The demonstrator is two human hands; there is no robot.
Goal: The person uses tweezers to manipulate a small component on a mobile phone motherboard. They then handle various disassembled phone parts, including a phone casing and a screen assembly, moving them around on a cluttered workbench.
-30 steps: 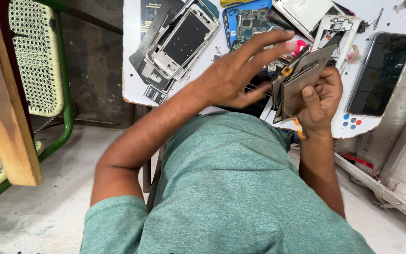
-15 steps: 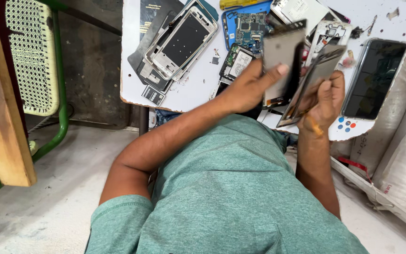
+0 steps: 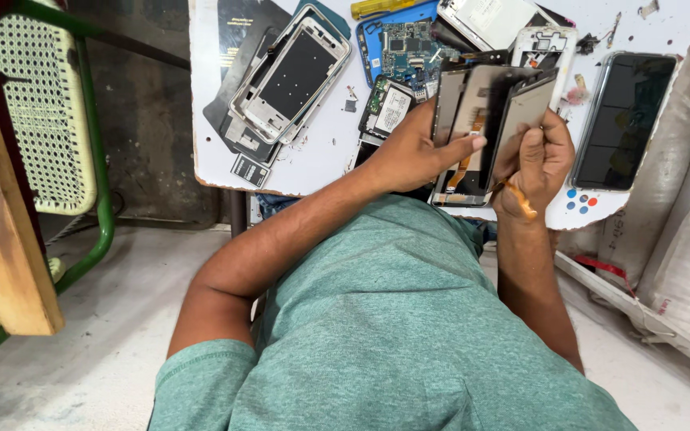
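My left hand (image 3: 409, 156) grips the left edge of a dark phone display panel (image 3: 477, 96), thumb laid across its lower part. My right hand (image 3: 543, 160) holds a grey phone frame piece (image 3: 530, 100) right beside it, fingers curled around its lower end. The two flat pieces stand upright and touch along one side, splayed like an open book. An orange flex ribbon (image 3: 467, 160) shows on the inner face of the dark panel. Both hands hover over the near edge of a white table (image 3: 321, 164).
The table carries a silver phone frame (image 3: 293, 76), a blue-cased circuit board (image 3: 405, 44), a small battery module (image 3: 390, 108), a yellow tool handle (image 3: 381, 8) and a dark-screened phone (image 3: 624, 120). A green-framed chair (image 3: 49, 120) and wooden post (image 3: 1, 239) stand left, white sacks (image 3: 688, 207) right.
My left hand went from lying open over the pieces to gripping the dark panel. The two pieces came up from a low tilt and spread apart.
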